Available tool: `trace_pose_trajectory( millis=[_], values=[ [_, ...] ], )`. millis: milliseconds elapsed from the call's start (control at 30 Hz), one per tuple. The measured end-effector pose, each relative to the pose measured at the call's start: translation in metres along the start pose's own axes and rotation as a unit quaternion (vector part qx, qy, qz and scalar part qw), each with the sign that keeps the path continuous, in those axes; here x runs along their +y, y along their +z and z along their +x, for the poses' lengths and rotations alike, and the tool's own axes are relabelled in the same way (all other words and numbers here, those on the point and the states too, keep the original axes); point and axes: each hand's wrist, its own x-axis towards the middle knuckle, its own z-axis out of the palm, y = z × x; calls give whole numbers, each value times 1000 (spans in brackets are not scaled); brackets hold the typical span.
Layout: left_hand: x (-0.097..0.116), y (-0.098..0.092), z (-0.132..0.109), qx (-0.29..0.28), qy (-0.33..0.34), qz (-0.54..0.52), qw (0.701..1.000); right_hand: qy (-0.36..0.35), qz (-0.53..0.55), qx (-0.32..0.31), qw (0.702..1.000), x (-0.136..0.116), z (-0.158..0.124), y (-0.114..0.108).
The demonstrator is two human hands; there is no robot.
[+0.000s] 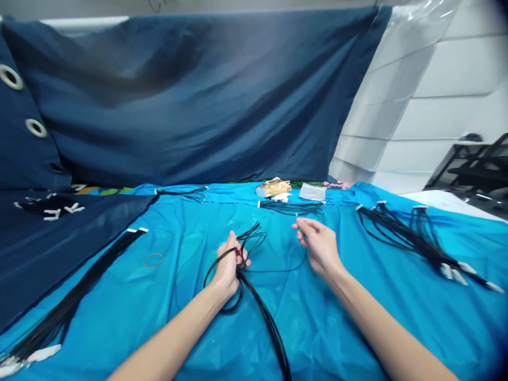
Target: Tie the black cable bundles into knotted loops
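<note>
My left hand [228, 267] is closed around a bundle of thin black wires [264, 307]. Some wires loop below the wrist, their loose ends fan out above the fingers, and the rest trails toward the near edge. To the right, my right hand [319, 243] pinches the tip of a single black wire [288, 270], which curves across from the bundle. A tiny light-coloured end shows above those fingertips. Just beyond the right hand lies another black wire bundle [291, 207] with a white connector at its left end.
Long black wire harnesses [85, 280] with white connectors lie at left, and more harnesses [413, 235] at right. A thin orange ring [153, 260] rests on the blue sheet [130, 312]. Gold wrapping [275, 186] and a whitish packet [312, 191] sit at the back before a dark blue curtain [198, 100].
</note>
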Motion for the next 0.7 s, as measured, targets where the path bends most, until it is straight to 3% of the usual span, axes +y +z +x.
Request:
trace_pose_trajectory(
  millis=[100,300,533,700],
  values=[
    [0,-3,5,20,6,-13,1000,-9,-91,-42,995,18,5,4],
    [4,-12,20,54,53,-17,997,-55,-108,-61,991,36,15,11],
    [7,-13,26,70,65,-17,995,-156,-172,-129,964,29,4,10],
    [5,-7,16,43,68,-22,997,-267,-221,-191,918,11,-14,26]
  ],
)
